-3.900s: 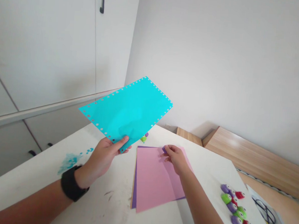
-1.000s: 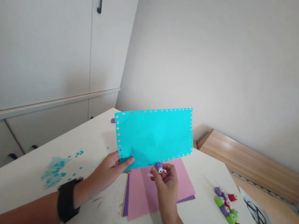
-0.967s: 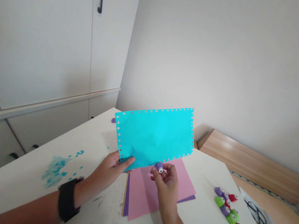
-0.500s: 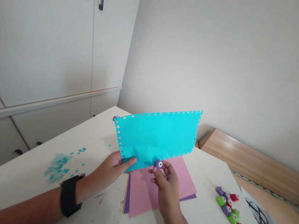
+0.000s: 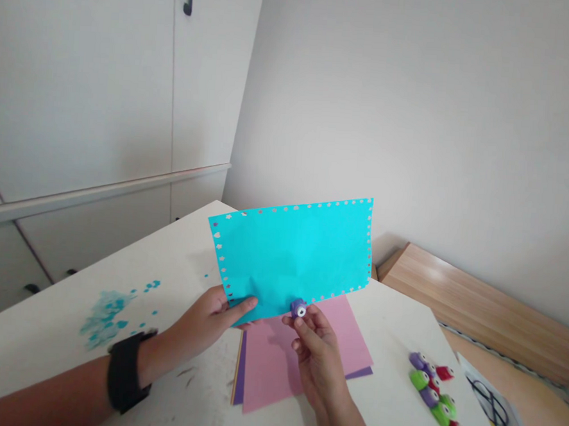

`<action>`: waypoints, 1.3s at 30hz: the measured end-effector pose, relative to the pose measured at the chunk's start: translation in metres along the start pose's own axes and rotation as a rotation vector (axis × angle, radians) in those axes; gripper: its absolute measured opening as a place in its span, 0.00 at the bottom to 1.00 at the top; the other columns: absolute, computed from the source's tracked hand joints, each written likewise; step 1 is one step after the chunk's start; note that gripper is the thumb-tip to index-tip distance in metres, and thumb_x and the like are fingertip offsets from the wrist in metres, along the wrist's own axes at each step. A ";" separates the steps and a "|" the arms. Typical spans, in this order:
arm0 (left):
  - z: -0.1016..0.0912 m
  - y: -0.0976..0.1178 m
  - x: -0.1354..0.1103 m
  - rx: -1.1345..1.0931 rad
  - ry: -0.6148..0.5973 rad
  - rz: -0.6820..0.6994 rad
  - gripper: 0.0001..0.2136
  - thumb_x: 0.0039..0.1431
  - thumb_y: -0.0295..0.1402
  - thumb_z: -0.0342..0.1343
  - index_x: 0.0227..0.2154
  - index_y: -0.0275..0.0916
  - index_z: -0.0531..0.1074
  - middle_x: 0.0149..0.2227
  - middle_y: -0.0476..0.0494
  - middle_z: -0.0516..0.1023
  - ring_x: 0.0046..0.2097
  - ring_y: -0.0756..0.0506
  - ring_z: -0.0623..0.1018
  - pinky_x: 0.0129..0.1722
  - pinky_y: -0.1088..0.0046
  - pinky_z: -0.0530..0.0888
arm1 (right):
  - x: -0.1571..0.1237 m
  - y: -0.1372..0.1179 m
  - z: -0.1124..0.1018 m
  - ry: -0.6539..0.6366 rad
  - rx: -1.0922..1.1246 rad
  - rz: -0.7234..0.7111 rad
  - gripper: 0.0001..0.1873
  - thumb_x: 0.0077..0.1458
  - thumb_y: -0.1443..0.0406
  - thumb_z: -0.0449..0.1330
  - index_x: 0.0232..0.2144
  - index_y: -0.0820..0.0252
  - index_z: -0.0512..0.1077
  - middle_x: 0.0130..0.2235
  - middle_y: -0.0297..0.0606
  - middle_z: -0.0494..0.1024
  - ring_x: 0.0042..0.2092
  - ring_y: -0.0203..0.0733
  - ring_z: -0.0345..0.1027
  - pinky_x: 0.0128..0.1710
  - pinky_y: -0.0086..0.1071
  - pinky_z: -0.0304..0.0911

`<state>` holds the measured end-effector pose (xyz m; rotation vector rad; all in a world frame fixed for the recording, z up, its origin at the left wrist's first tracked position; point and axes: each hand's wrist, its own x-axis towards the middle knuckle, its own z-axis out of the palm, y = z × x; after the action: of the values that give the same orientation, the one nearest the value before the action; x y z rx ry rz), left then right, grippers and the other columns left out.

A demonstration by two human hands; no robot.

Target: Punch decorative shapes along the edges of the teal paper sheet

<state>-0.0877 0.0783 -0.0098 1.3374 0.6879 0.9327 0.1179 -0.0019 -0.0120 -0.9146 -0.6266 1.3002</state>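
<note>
A turquoise sheet of paper (image 5: 286,252) is held tilted up above the table, with small shaped holes punched along its edges. My left hand (image 5: 230,309) pinches its lower left corner, thumb on the front face. In my right hand (image 5: 319,344) is a small purple craft punch (image 5: 298,308), held between thumb and fingers at the paper's bottom edge. Beneath them lies a stack of paper with a pink sheet (image 5: 273,360) on top and a purple sheet (image 5: 240,377) showing below it.
Several purple, green and red craft punches (image 5: 441,412) lie grouped on the right of the white table (image 5: 393,322). Turquoise paper bits (image 5: 109,311) are scattered at left. A wooden bench (image 5: 476,308) and a black cable (image 5: 492,405) are beyond the right edge.
The turquoise sheet has shifted slightly left and up, its right side now flatter to view. The purple punch has turned a little in my right hand, staying at the bottom edge.
</note>
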 end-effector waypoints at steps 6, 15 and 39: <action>-0.001 0.000 0.000 0.026 -0.015 0.010 0.10 0.59 0.40 0.60 0.41 0.43 0.75 0.41 0.46 0.81 0.39 0.40 0.80 0.38 0.63 0.80 | -0.003 0.001 0.002 -0.014 -0.053 -0.010 0.14 0.52 0.63 0.69 0.41 0.59 0.73 0.40 0.41 0.79 0.43 0.42 0.74 0.23 0.21 0.64; 0.000 0.003 0.000 0.045 0.001 0.043 0.08 0.58 0.39 0.61 0.36 0.42 0.76 0.38 0.45 0.81 0.40 0.39 0.80 0.41 0.63 0.79 | -0.004 -0.004 0.003 -0.053 -0.158 -0.021 0.11 0.55 0.62 0.67 0.39 0.61 0.75 0.35 0.40 0.77 0.36 0.36 0.70 0.23 0.20 0.62; 0.004 0.008 0.000 -0.051 -0.021 -0.030 0.15 0.53 0.40 0.64 0.43 0.43 0.78 0.42 0.42 0.82 0.40 0.36 0.81 0.40 0.56 0.81 | 0.003 -0.005 0.001 -0.075 -0.217 -0.079 0.12 0.56 0.58 0.66 0.34 0.62 0.74 0.29 0.35 0.74 0.21 0.28 0.58 0.19 0.24 0.52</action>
<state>-0.0854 0.0762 -0.0013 1.2871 0.6627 0.9052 0.1203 0.0016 -0.0079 -1.0101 -0.8673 1.2161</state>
